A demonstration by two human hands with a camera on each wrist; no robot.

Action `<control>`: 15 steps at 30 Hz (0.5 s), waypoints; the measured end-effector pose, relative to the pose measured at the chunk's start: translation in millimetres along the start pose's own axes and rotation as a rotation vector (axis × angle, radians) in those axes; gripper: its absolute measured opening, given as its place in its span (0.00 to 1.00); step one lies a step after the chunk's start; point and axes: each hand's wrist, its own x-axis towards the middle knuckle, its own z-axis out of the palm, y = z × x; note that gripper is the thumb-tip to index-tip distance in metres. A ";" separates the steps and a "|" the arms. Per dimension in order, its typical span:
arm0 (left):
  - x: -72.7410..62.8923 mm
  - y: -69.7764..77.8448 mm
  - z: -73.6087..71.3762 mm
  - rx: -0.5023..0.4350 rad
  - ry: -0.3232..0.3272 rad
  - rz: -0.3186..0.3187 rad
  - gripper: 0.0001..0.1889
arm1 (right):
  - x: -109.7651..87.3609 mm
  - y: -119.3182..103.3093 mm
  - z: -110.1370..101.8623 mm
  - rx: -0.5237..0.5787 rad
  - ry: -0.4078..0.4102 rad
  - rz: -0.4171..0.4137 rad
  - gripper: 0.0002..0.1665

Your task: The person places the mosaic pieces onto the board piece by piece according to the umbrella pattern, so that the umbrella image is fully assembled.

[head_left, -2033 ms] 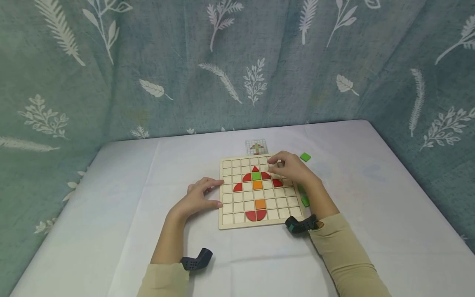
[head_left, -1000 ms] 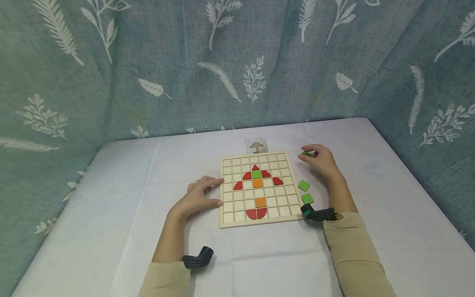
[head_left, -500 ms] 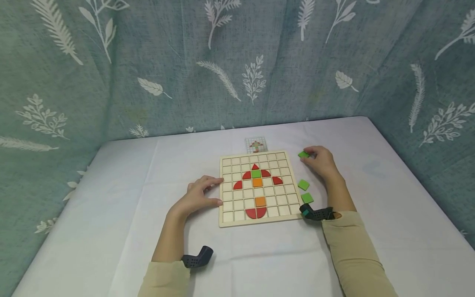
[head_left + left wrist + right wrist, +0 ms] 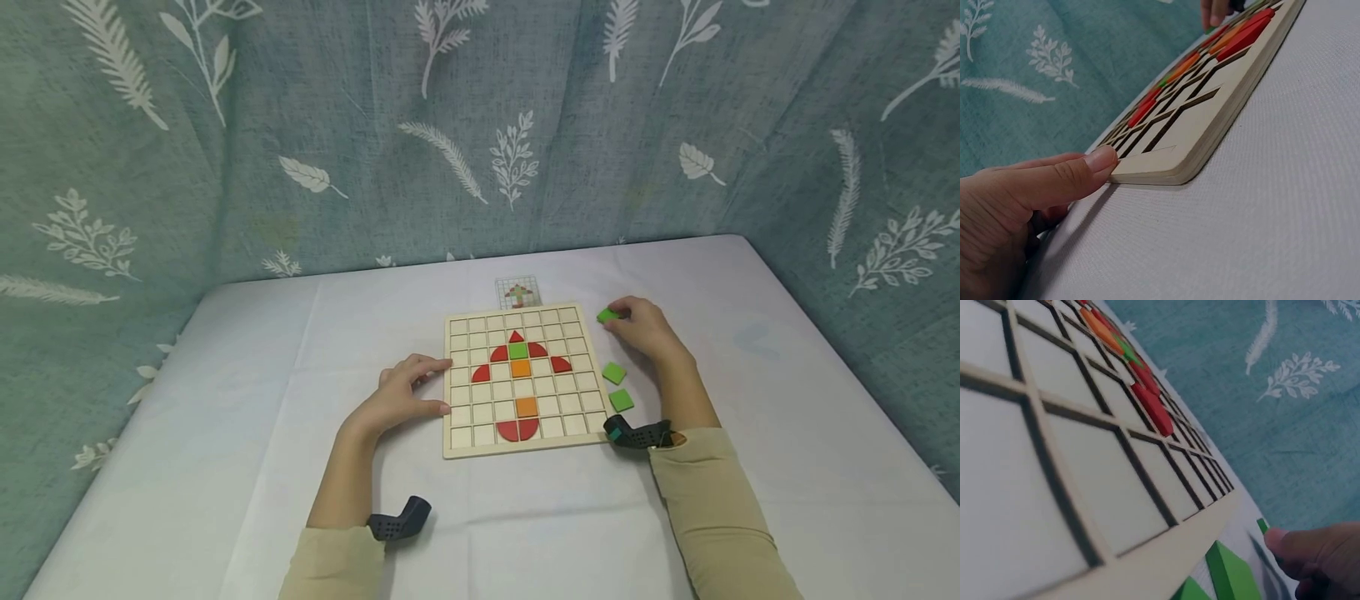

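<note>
A wooden grid board (image 4: 525,452) lies on the white cloth, holding red, green and orange pieces in a rocket-like pattern. My left hand (image 4: 401,396) touches its left edge with thumb and index finger spread apart; in the left wrist view the thumb (image 4: 1094,165) lies against the board's rim near a corner. Beyond the right edge, my right hand (image 4: 648,329) pinches a green square tile (image 4: 606,315) between thumb and fingers. In the right wrist view only a thin strip of that green tile (image 4: 1262,525) shows past the thumb.
Two more green square tiles, one farther (image 4: 614,372) and one nearer (image 4: 621,400), lie right of the board. A small clear card (image 4: 517,290) with a gridded coloured picture lies behind it. A leaf-patterned curtain (image 4: 450,192) hangs at the back.
My right hand has gone from above the board's upper right to the green tile outside it, gripped that tile and shifted slightly left with it. My left hand stays put.
</note>
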 end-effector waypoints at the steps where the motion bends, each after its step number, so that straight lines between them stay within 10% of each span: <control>1: -0.1 0.0 -0.1 -0.001 0.000 -0.002 0.38 | -0.6 -1.5 -0.5 0.018 -0.020 -0.004 0.24; 15: -0.9 0.3 -0.1 0.006 0.002 0.011 0.38 | -9.3 -14.6 -7.7 0.097 -0.133 -0.183 0.21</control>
